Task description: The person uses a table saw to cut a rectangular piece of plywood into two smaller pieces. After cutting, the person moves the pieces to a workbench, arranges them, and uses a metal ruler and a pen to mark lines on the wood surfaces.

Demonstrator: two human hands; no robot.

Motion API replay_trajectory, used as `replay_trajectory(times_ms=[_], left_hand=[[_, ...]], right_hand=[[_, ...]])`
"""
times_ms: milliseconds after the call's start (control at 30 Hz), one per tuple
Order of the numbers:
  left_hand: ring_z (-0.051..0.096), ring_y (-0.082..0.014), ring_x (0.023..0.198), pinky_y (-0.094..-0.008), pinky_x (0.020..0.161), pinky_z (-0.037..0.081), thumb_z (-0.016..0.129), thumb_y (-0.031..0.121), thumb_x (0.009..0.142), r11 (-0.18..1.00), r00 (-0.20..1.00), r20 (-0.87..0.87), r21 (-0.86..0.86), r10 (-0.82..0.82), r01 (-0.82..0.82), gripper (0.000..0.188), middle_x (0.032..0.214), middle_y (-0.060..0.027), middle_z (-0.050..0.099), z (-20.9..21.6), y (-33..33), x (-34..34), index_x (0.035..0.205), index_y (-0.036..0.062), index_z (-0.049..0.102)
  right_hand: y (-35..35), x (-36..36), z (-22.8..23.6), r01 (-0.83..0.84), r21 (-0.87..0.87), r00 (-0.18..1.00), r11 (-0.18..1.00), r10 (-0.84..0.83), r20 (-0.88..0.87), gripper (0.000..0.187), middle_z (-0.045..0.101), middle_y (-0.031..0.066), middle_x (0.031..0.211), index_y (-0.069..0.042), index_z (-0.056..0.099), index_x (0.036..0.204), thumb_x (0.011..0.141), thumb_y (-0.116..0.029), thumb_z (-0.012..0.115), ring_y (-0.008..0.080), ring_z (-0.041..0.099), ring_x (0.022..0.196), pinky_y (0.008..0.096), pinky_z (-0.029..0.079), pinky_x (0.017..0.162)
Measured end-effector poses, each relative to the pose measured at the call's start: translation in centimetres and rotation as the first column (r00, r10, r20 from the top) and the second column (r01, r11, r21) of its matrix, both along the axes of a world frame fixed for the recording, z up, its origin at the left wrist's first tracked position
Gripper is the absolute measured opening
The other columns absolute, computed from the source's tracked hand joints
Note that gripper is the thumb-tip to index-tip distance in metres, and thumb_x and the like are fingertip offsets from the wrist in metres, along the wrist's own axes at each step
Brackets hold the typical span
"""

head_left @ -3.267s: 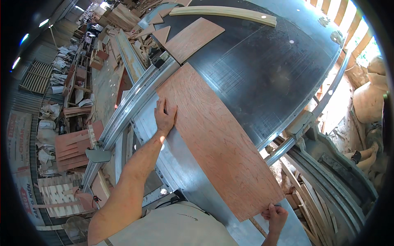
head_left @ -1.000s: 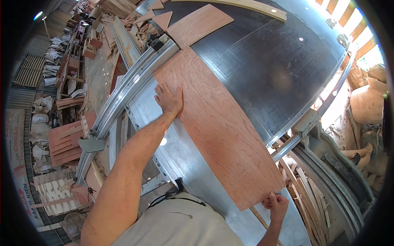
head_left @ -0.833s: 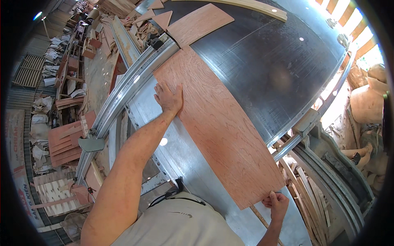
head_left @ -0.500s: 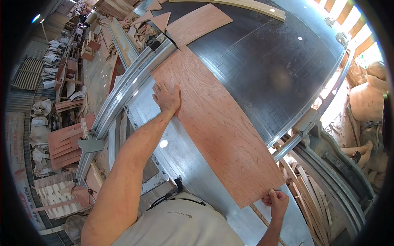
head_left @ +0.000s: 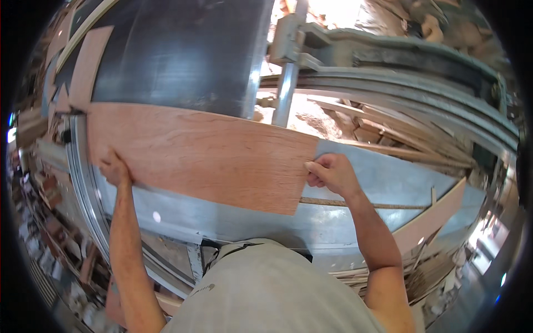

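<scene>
Veneer sheet: thin reddish-brown wood sheet (head_left: 194,155), long and flat with fine grain, lying across the counter (head_left: 233,213) with its near long edge close to the counter's front edge and its far side lapping onto the dark belt.
Left hand: left hand (head_left: 115,169) lies flat on the sheet's left near corner, fingers spread and pressing down, just beside the rail.
Right hand: right hand (head_left: 332,173) sits at the sheet's right end, grip pinching that short edge with curled fingers.
Counter: grey sheet metal, smooth and dull, with a bright spot of light near its front edge.
Dark belt: broad black surface (head_left: 177,50) beyond the sheet, matte and faintly streaked.
Second sheet: another pale brown veneer piece (head_left: 89,64) lies on the belt at its far left.
Rail: shiny metal rail (head_left: 83,183) curves along the counter's left edge.
Thin stick: slim wooden strip (head_left: 366,205) lies on the counter right of the sheet, under the right wrist.
Offcuts: pale wood strips (head_left: 427,230) and scraps are piled at the counter's right corner.
Frame: grey metal bars (head_left: 388,77) run across the far right, with splintered wood beneath.
</scene>
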State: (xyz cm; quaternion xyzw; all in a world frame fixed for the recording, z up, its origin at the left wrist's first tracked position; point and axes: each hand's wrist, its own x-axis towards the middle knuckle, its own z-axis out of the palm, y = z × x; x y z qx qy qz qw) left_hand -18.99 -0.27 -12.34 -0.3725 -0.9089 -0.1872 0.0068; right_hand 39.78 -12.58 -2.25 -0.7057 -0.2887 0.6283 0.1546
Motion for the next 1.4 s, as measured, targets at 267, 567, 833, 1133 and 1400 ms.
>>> replay_trajectory(times_ms=[267,567,833,1133,1400], left_hand=[[0.054,-0.0479,0.116,-0.0490,0.102,0.042,0.052,0.065,0.087,0.998,0.999,0.012,0.026,-0.051,0.051,0.086,0.131,-0.0304,0.053,1.6,0.6,0.8,0.134,-0.0076,0.049],[0.032,-0.0378,0.141,-0.0450,0.118,0.023,0.040,0.054,0.100,0.932,0.884,-0.371,-0.323,-0.284,0.164,0.069,0.149,-0.0254,0.039,-5.8,-5.4,-16.0,0.138,-0.0027,0.047],[0.011,-0.0436,0.147,-0.0555,0.118,0.007,0.051,0.060,0.089,0.996,0.994,0.076,-0.037,0.084,-0.082,0.091,0.155,-0.0293,0.023,4.8,0.5,2.0,0.149,-0.0051,0.026],[0.010,-0.0411,0.149,-0.0534,0.119,0.005,0.051,0.061,0.089,0.993,0.991,0.085,-0.073,0.104,-0.098,0.095,0.156,-0.0308,0.018,4.6,0.9,1.6,0.150,-0.0060,0.023],[0.008,-0.0413,0.149,-0.0544,0.119,0.004,0.051,0.061,0.089,0.994,0.992,0.089,-0.064,0.095,-0.089,0.094,0.156,-0.0308,0.018,4.5,1.4,0.4,0.149,-0.0067,0.023]], right_hand=[[-0.6,0.4,-0.5,-0.002,-0.002,0.999,1.000,0.002,-0.050,0.030,0.071,0.0115,0.074,0.004,0.067,0.086,0.092,-0.026,0.068,0.0163,0.070,0.063,0.0264,0.055,0.054],[1.0,-1.1,1.0,-0.235,0.139,0.972,0.962,0.232,0.040,0.044,0.064,0.0052,0.056,-0.002,0.069,0.065,0.090,-0.038,0.066,0.0098,0.058,0.048,0.0263,0.045,0.046],[-0.4,-2.1,1.0,0.041,0.050,0.999,0.998,-0.041,-0.005,0.030,0.067,0.0114,0.066,0.003,0.065,0.078,0.090,-0.024,0.069,0.0161,0.065,0.053,0.0252,0.052,0.047],[-0.2,-2.4,1.0,0.032,0.070,0.999,0.997,-0.032,-0.002,0.029,0.068,0.0125,0.067,0.003,0.065,0.080,0.091,-0.024,0.069,0.0166,0.066,0.054,0.0255,0.052,0.047],[0.5,-3.9,1.1,0.022,0.086,0.999,0.996,-0.024,0.023,0.031,0.067,0.0107,0.065,0.002,0.066,0.077,0.091,-0.026,0.068,0.0158,0.065,0.051,0.0246,0.053,0.047]])
